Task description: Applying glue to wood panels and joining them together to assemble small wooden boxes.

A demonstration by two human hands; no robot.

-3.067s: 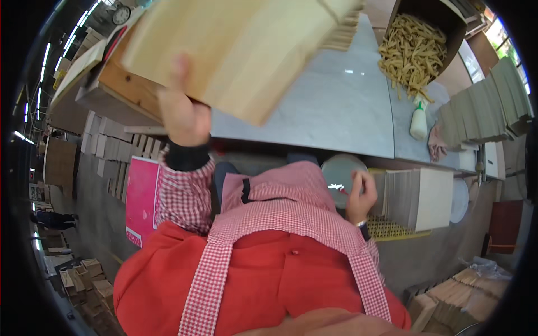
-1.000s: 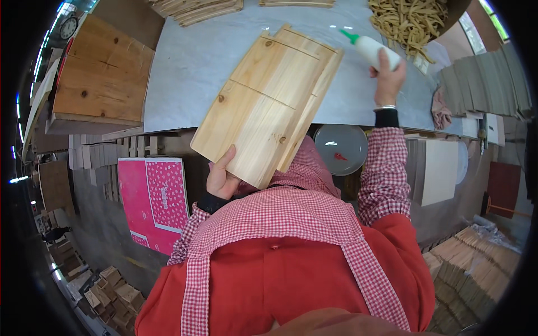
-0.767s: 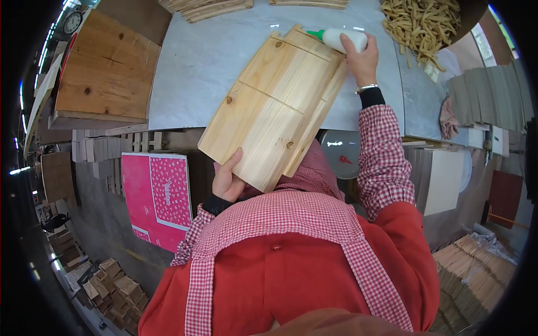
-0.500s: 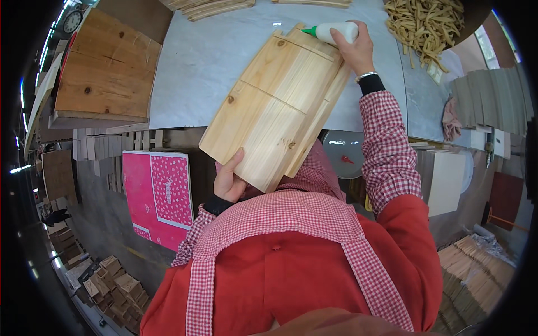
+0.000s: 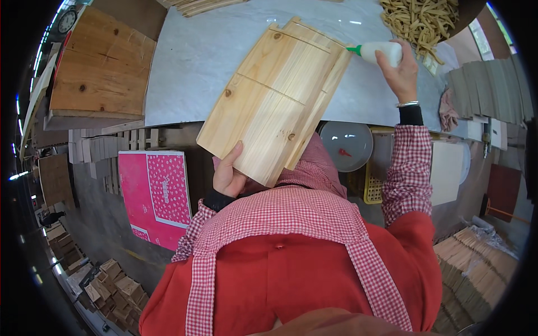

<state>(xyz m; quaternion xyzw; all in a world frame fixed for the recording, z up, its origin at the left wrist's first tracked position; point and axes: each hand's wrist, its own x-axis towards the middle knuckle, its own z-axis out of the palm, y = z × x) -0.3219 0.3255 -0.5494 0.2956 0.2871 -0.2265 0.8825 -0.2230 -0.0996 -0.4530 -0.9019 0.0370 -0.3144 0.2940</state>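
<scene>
A light wooden panel assembly point(image 5: 263, 95), with knots and narrow grooves across its face, is tilted over the front edge of the table. My left hand point(image 5: 228, 175) grips its near lower end, thumb on the face and the other fingers hidden beneath. In my right hand point(image 5: 401, 75) is a white squeeze bottle point(image 5: 381, 53) with a green nozzle. It lies sideways, the nozzle tip pointing left at the far right corner of the panel. Whether the tip touches the wood, or any liquid comes out, is too small to tell.
The pale table point(image 5: 185, 67) carries a large wooden box point(image 5: 101, 61) at left and a heap of tan strips point(image 5: 420, 25) at far right. Below the edge are a grey round basin point(image 5: 346, 147) and a yellow crate point(image 5: 372, 187). A pink printed board point(image 5: 134, 185) stands lower left.
My right hand has moved right and slightly nearer with the bottle, its nozzle going from the panel's far end to its right corner. My left hand keeps its hold.
</scene>
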